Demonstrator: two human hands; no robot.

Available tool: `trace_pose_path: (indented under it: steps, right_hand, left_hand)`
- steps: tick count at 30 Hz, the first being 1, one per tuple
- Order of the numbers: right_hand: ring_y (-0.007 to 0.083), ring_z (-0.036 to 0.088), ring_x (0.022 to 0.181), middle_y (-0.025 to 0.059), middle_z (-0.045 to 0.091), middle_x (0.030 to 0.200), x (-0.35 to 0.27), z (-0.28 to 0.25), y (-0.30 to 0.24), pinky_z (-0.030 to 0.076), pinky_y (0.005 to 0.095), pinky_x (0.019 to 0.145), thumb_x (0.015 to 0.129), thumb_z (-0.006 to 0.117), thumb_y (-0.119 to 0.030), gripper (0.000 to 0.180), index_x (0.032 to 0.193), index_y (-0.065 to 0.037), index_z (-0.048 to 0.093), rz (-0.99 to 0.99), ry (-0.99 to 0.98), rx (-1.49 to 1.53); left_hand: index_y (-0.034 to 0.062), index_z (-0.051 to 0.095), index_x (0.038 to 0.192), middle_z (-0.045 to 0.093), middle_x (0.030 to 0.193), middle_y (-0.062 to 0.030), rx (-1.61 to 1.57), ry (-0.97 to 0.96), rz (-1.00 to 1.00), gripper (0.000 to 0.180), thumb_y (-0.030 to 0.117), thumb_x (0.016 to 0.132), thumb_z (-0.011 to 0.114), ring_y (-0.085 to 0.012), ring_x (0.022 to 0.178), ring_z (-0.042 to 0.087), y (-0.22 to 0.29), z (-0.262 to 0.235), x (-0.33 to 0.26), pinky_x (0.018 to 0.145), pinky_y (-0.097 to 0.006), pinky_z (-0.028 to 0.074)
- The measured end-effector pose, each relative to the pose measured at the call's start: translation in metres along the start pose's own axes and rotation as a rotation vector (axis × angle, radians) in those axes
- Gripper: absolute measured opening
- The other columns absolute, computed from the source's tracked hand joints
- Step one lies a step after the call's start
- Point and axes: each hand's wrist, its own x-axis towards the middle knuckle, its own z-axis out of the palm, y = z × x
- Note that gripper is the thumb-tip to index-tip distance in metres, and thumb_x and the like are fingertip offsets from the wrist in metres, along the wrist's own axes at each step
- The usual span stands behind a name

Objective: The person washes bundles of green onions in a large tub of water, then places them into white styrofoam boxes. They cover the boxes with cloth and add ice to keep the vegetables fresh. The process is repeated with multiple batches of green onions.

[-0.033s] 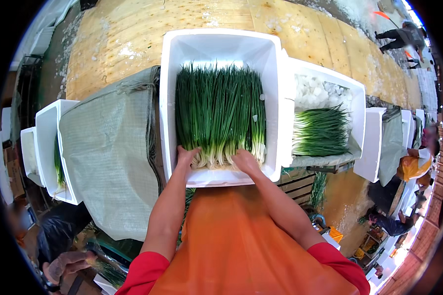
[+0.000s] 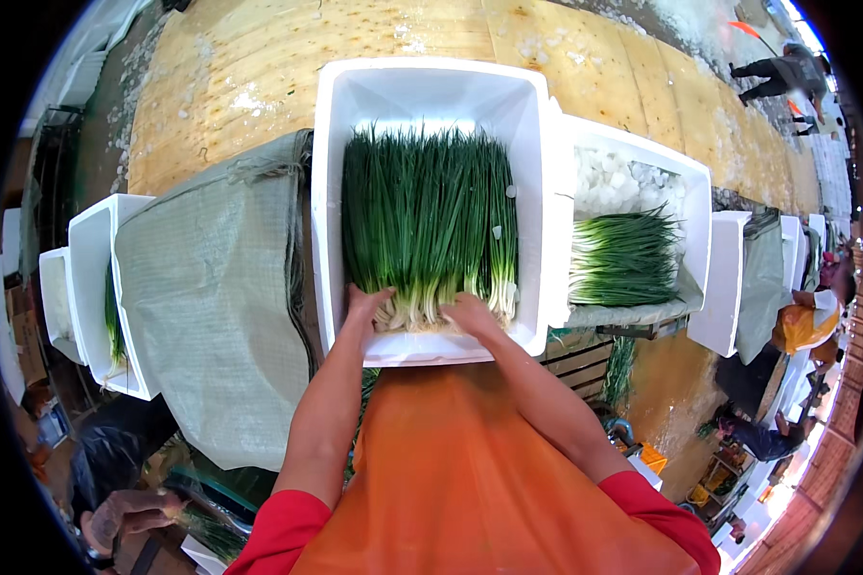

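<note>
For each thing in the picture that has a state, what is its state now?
White foam box: open, filled with green onions lying flat.
Left hand: pressed on the white onion ends.
Right hand: pressed on the white onion ends.
Second foam box: open, holds ice and onions.
Grey woven sack: draped over something.
</note>
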Motion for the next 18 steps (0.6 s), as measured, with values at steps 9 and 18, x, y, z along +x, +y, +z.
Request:
trace_pose_path:
  steps: [9, 18]
  right_hand:
    - [0.0268, 0.068, 0.094, 0.0148, 0.072, 0.105, 0.013, 0.031, -0.014, 0.053, 0.0407, 0.084, 0.084, 0.078, -0.042, 0.056, 0.118, 0.000, 0.064, 0.091, 0.192, 0.156]
    - [0.0114, 0.061, 0.083, 0.0018, 0.069, 0.094, 0.044, 0.061, -0.007, 0.053, 0.0311, 0.067, 0.087, 0.080, -0.037, 0.042, 0.117, -0.009, 0.069, -0.070, -0.225, 0.682]
  left_hand:
    - [0.0008, 0.025, 0.150, 0.046, 0.146, -0.0253, -0.021, -0.079, 0.041, 0.100, 0.025, 0.077, 0.089, -0.0367, 0.125, 0.057, 0.013, -0.005, -0.012, 0.094, -0.052, 0.054]
    - [0.0114, 0.052, 0.135, 0.068, 0.115, -0.0106, -0.141, -0.183, 0.007, 0.060, 0.015, 0.083, 0.083, -0.0288, 0.100, 0.069, -0.012, 0.006, 0.016, 0.080, -0.049, 0.061]
